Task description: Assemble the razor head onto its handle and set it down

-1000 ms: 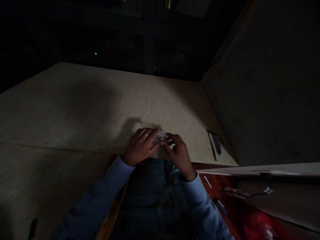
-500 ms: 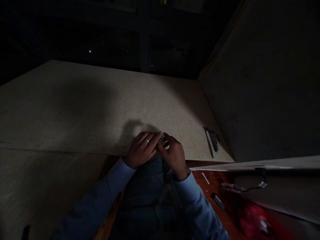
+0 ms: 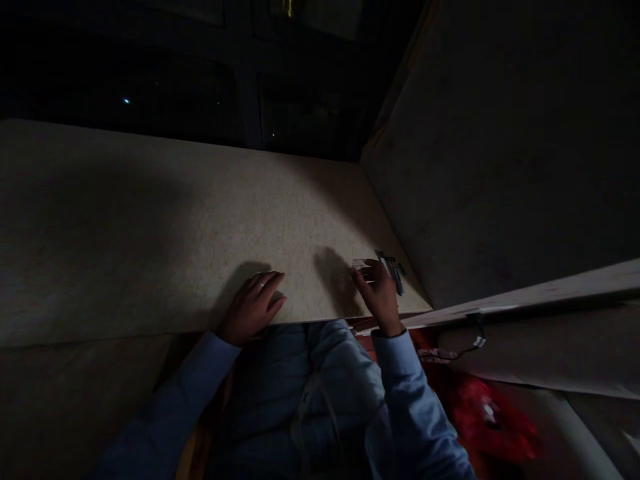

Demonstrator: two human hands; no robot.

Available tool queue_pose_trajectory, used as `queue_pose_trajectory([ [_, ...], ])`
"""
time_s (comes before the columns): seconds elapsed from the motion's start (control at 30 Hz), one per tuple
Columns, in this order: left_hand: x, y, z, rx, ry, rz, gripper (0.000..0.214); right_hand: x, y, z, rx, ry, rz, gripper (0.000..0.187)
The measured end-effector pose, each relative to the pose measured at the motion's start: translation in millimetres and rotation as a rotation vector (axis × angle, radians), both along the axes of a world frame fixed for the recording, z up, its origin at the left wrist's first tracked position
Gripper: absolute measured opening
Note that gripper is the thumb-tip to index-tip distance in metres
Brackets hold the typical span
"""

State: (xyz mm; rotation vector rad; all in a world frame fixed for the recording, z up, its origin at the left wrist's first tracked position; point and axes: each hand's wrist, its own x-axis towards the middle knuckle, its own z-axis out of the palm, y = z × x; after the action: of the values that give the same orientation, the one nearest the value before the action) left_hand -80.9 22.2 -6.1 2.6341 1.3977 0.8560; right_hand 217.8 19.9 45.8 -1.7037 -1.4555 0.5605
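Observation:
My left hand [image 3: 253, 303], with a ring on one finger, rests at the front edge of the pale tabletop [image 3: 280, 220]. Its fingers are stretched out and hold nothing. To the right, my right hand [image 3: 379, 290] hovers over the same surface, thumb and fingers pinched on a small clear, thin piece [image 3: 359, 263]. The dim light hides what kind of thing it is. Just beyond the right hand lie several slim grey and dark tools [image 3: 396, 275], partly covered by the fingers.
A grey wall [image 3: 475, 167] bounds the tabletop on the right, and dark window panes [image 3: 300, 107] stand behind it. Below on the right are a black cable with a white tag [image 3: 479, 342] and a red bag [image 3: 480, 413] on the floor.
My hands have come apart. The right one moved right, toward the tools, with the clear piece; the left has opened onto the tabletop. The view has turned to the right.

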Motion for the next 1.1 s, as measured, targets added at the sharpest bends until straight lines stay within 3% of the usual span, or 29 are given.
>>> queue_pose_trajectory([
  [0.1, -5, 6, -17.5, -0.044, -0.039, 0.028, 0.039, 53, 2, -0.5, 0.012, -0.164, -0.072, 0.059],
  [0.2, -6, 9, -22.1, -0.058, -0.07, 0.036, 0.037, 98, -1, 2.2, -0.018, -0.322, -0.124, 0.056],
  [0.37, -4, 8, -21.2, -0.048, -0.08, 0.046, 0.033, 135, -6, 4.9, -0.139, -0.501, -0.161, 0.045],
  [0.7, -3, 5, -19.3, -0.02, -0.067, 0.049, 0.029, 122, -4, 4.0, -0.545, -1.042, -0.013, 0.026],
  [0.83, -2, 5, -18.7, -0.001, -0.048, 0.044, 0.03, 120, -8, 4.9, -0.571, -1.145, 0.036, 0.03],
  [1.1, -1, 4, -18.6, -0.028, -0.062, 0.049, 0.03, 113, -5, 8.5, -0.555, -1.133, 0.035, 0.027],
])
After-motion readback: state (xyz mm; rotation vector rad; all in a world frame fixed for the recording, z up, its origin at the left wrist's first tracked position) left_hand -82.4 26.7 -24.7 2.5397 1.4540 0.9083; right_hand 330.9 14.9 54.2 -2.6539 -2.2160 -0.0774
